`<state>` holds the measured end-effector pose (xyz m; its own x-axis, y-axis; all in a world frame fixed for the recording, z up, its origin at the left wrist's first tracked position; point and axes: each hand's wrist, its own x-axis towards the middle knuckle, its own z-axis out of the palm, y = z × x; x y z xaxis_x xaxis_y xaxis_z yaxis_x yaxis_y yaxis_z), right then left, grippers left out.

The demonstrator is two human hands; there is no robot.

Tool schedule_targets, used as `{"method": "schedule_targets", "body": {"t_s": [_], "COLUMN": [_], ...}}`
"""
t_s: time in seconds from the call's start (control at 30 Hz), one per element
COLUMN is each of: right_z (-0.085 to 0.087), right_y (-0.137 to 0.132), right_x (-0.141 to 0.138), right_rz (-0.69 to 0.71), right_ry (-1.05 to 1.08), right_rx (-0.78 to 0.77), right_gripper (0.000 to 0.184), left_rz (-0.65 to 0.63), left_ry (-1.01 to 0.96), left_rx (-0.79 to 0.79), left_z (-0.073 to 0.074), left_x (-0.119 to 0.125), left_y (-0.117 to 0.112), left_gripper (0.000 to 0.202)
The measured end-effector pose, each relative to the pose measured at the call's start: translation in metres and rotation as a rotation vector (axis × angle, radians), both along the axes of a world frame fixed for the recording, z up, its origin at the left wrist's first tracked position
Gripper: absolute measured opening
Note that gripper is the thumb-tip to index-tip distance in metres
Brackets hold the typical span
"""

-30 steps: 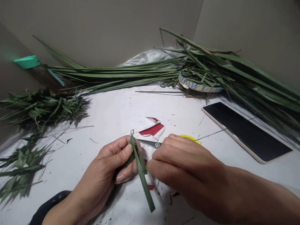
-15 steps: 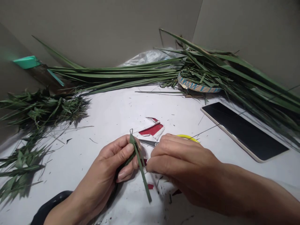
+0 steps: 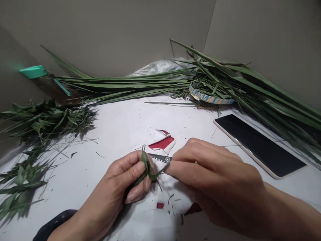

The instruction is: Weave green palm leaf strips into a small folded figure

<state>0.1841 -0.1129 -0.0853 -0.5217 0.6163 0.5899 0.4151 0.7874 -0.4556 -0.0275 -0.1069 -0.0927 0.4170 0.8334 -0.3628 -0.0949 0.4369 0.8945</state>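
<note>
My left hand is closed around a bundle of folded green leaf, with a small thin loop sticking up from its tip. My right hand pinches the free end of a narrow leaf strip, which bends out from the bundle towards the right. Just behind, the dark blades of a pair of scissors show between my hands. Their handles are mostly hidden by my right hand. Torn red and white paper lies beyond the blades.
Long green leaves stretch along the back wall. Leaf cuttings fill a round shallow tray at the back right. A phone lies on the right. Finished-looking pointed leaf pieces are heaped on the left, and scraps dot the white surface.
The leaf strip, earlier hanging loose and straight, is now pinched by my right hand and bent to the right. My right hand has moved slightly right, covering the scissors' yellow handle.
</note>
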Motion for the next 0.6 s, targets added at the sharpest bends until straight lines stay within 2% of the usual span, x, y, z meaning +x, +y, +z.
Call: {"method": "schedule_targets", "body": {"t_s": [0.1,0.23,0.3,0.47,0.6], "right_z": [0.006,0.020,0.020,-0.001,-0.006], "right_y": [-0.002,-0.003,-0.002,0.005,0.006], "right_x": [0.002,0.008,0.008,-0.004,-0.008], "right_rz": [-0.076,-0.219,-0.265,-0.075,-0.011], "right_ry": [-0.028,0.090,0.102,-0.030,-0.057], "right_rx": [0.004,0.132,0.141,-0.053,-0.088], "right_gripper": [0.023,0.025,0.022,0.021,0.023], "left_rz": [-0.021,-0.053,-0.077,-0.068,-0.104], "left_ry": [0.017,0.024,0.022,0.068,0.108], "left_rx": [-0.009,-0.001,0.004,0.024,0.044], "left_z": [0.001,0.003,0.004,0.003,0.001], "left_x": [0.002,0.007,0.008,0.006,0.002], "left_y": [-0.003,-0.004,-0.003,-0.003,-0.004], "left_gripper": [0.027,0.024,0.025,0.025,0.027]}}
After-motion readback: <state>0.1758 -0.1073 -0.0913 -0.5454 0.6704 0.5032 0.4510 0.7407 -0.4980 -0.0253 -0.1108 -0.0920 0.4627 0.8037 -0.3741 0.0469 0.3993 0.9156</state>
